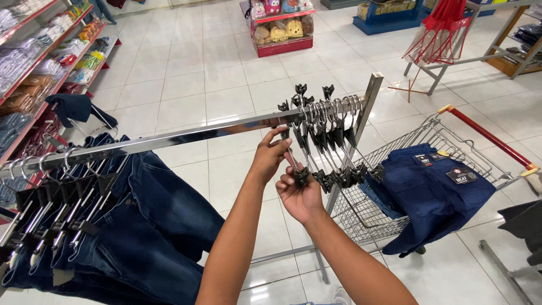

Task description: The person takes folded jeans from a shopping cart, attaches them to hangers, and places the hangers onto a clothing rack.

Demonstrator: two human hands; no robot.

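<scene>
Left hand [270, 153] pinches the top of an empty clip hanger [296, 148] at the rail [186, 134]. Right hand [299, 195] grips its lower clip; jeans [435, 186] lie in the cart [485, 135].

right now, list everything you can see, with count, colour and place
rail: one, chrome, running across the middle
empty hangers: a bunch, black clips with metal hooks, right end of the rail
jeans: several pairs, dark blue, hanging at the rail's left end
cart: one, wire with red handle, right of the rail
folded jeans: a few, dark blue, draped in the cart
shelves: one run, red-edged, stocked with packaged goods, far left
toy stand: one, red, top centre
floor: white tiles
left hand: fingers at the rail by the nearest hanger hook
right hand: fingers around that hanger's lower clip
</scene>
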